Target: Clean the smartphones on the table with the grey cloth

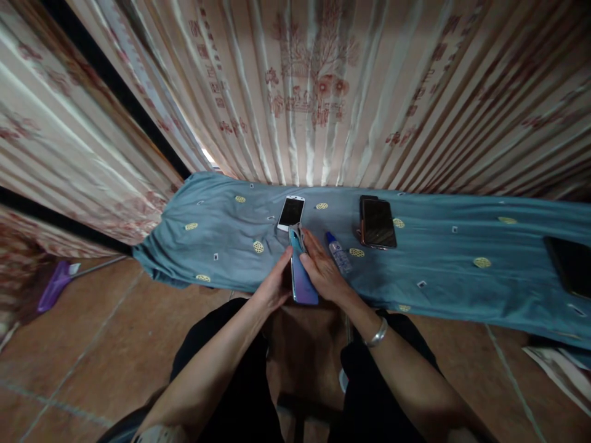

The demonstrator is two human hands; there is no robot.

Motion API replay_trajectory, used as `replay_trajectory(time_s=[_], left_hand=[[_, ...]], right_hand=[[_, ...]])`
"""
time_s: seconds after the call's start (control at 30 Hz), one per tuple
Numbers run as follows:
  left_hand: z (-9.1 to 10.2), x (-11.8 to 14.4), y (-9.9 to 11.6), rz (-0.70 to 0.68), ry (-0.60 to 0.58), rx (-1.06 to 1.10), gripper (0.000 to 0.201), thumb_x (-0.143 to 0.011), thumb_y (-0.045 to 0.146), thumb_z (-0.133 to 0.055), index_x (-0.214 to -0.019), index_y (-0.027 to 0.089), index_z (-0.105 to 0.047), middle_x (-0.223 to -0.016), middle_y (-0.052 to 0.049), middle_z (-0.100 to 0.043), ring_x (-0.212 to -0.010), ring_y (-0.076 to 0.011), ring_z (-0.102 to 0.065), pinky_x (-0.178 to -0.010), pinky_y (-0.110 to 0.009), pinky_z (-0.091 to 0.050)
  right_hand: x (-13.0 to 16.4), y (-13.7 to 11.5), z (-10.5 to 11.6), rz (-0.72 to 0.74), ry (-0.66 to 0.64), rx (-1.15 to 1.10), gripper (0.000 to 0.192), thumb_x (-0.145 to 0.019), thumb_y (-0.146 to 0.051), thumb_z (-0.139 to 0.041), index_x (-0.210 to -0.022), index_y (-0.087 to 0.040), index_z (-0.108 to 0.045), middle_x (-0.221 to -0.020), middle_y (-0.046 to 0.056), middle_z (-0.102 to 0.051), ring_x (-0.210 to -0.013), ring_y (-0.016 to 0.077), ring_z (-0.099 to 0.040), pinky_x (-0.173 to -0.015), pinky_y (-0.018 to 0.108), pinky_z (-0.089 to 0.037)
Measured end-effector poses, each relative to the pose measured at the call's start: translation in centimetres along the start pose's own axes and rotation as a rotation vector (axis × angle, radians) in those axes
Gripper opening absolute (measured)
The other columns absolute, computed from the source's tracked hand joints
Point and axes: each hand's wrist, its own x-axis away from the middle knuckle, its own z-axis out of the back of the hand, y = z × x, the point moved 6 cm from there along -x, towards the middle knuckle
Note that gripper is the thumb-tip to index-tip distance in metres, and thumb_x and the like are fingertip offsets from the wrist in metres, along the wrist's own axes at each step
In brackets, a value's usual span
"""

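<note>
A phone with a blue-to-purple back (302, 280) is held between both my hands at the near edge of a blue-green cloth (221, 246). My left hand (274, 287) grips its left side. My right hand (323, 267) lies along its right side, and a small grey cloth (298, 234) sits at the phone's far end by the fingertips. A silver bracelet (376, 335) circles my right wrist.
On the cloth lie a white phone (291, 213), a small spray bottle with a blue cap (339, 253), two stacked dark phones (376, 223) and a dark device (570, 264) at far right. Patterned curtains hang behind. A purple broom (58, 284) lies on the tiled floor at left.
</note>
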Motion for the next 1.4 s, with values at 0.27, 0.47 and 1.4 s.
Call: replay_trajectory(time_s=[0.27,0.47,1.4], left_hand=[[0.8,-0.1,0.2,-0.033,0.027,-0.027,0.042,-0.090,0.048,-0.073,-0.119,0.018,-0.080,-0.108,-0.010,-0.084,-0.114,-0.0312,-0.076,-0.108,-0.042,-0.056],[0.9,-0.5,-0.6,0.017,0.000,-0.029,0.047,-0.088,0.053,-0.075,-0.124,0.022,-0.078,-0.117,-0.010,-0.082,-0.123,-0.0331,-0.072,-0.111,-0.045,-0.054],[1.1,0.1,0.3,-0.211,0.028,-0.209,0.027,-0.078,0.038,-0.088,-0.095,0.018,-0.080,-0.072,-0.002,-0.075,-0.080,-0.0205,-0.074,-0.069,-0.026,-0.056]], right_hand=[[0.1,-0.2,0.4,0.011,0.060,0.028,0.069,-0.109,-0.057,-0.036,-0.171,-0.029,-0.024,-0.178,0.005,-0.028,-0.165,0.0249,-0.023,-0.136,0.056,-0.019],[0.0,-1.3,0.0,0.068,0.054,0.021,0.074,-0.108,-0.055,-0.041,-0.172,-0.026,-0.018,-0.179,0.007,-0.023,-0.166,0.0248,-0.019,-0.136,0.055,-0.017],[1.5,-3.4,0.2,0.117,0.033,-0.060,0.073,-0.110,-0.054,-0.032,-0.173,-0.025,-0.011,-0.178,0.006,-0.026,-0.166,0.0230,-0.020,-0.137,0.050,-0.020]])
